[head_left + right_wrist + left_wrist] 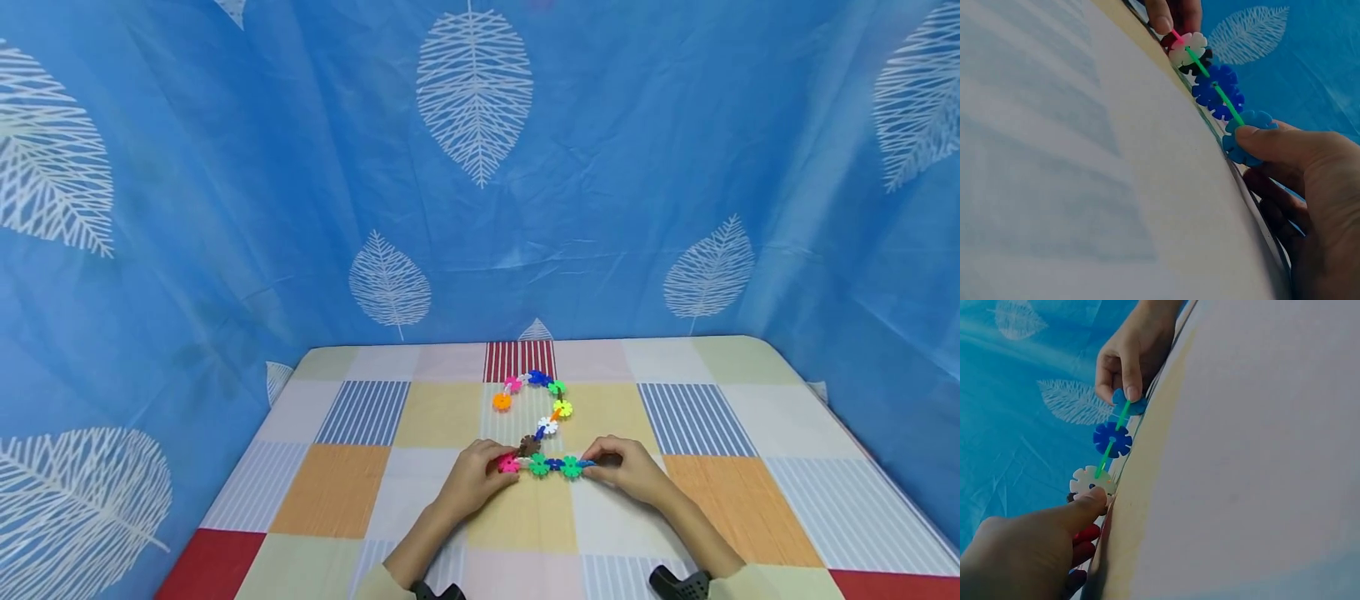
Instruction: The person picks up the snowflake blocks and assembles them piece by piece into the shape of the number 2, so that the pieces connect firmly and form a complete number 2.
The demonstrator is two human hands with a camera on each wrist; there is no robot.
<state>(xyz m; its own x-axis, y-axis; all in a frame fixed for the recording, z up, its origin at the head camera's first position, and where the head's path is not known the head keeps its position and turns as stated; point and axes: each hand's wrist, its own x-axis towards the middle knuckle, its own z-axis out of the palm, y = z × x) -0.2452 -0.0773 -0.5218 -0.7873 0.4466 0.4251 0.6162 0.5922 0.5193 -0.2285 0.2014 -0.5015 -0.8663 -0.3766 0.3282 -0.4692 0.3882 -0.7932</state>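
Notched plastic snowflake discs are slotted together into a chain shaped like a figure 2, lying on the patchwork cloth. Its straight bottom row runs from a pink disc point(509, 463) through two green discs point(539, 465) to a light blue disc point(1249, 139). My left hand point(474, 477) grips the row's left end, thumb on the white disc point(1090, 481) in the left wrist view. At the other end, my right hand point(628, 468) pinches the light blue disc between thumb and fingers. A brown disc point(529, 446) joins the row to the curve, which ends at an orange disc point(502, 402).
The patchwork tablecloth point(330, 492) covers the table around the chain. Blue curtains with white leaf prints point(585, 208) hang at the back and both sides. Dark straps point(678, 583) sit at the wrists.
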